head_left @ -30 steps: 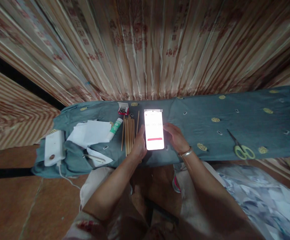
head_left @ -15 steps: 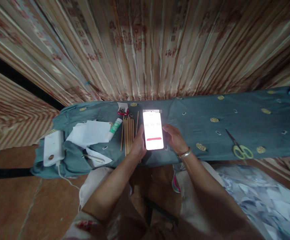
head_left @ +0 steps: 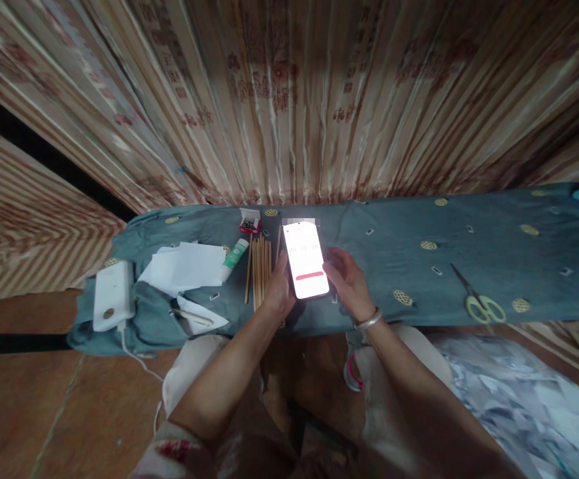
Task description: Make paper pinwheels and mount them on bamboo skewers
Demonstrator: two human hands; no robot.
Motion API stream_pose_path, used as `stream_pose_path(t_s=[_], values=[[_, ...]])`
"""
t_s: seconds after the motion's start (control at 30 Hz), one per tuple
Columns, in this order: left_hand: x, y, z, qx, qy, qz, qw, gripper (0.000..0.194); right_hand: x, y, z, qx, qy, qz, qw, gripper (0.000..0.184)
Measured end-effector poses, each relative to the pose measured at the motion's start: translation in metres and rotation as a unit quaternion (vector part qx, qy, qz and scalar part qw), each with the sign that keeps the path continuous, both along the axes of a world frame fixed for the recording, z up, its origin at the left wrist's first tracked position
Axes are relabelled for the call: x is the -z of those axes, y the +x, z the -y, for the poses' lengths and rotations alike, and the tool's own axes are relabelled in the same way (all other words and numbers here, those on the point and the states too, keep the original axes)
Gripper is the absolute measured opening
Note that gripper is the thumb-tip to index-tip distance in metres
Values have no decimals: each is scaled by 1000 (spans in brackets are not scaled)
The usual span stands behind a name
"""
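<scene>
A smartphone (head_left: pixel 306 263) with a bright white screen faces me over the table. Faint digits and a red bar show on it; glare blurs the digits. My left hand (head_left: pixel 280 293) is closed around the phone's left edge, thumb along the side. My right hand (head_left: pixel 350 283) is at the right edge, its thumb tip touching near the red bar, its other fingers loosely bent and partly hidden. A silver bangle circles the right wrist. Thin wooden sticks (head_left: pixel 260 266) lie side by side just left of the phone, partly behind my left hand.
On the blue-green cloth (head_left: pixel 394 229) lie a glue stick (head_left: pixel 234 260), white paper (head_left: pixel 190 264), a small red-and-white box (head_left: pixel 250 222) of dark bits, a white device (head_left: pixel 113 296) with a cable, and green-handled scissors (head_left: pixel 484 308) at the right. A patterned curtain (head_left: pixel 289 100) hangs behind.
The phone has tilted slightly, its top leaning left. My right thumb has come in from beside the phone to its right edge. The view has shifted a little.
</scene>
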State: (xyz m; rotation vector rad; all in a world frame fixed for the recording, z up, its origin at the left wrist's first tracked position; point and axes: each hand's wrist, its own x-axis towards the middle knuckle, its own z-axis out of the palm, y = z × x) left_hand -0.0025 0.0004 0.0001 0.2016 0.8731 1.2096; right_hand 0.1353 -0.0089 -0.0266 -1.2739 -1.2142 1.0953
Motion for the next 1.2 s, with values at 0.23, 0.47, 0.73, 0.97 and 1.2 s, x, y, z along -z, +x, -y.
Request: stream_pose_path(t_s=[0.23,0.47,0.73,0.97,1.2], values=[[-6,-5,2,10,21,17,1000,43,9,-25,33,2,82,263,961,103],[-5,-5,2,16,31,24,999,42,19,-41,44,69,89,300,947,97],[-6,-1,6,13,48,13,999,37,13,-48,48,139,72,308,938,95],[-4,1,10,74,67,2,995,44,11,-41,57,171,110,331,921,87],[4,9,14,124,122,-52,983,53,2,-13,78,194,157,391,886,83]])
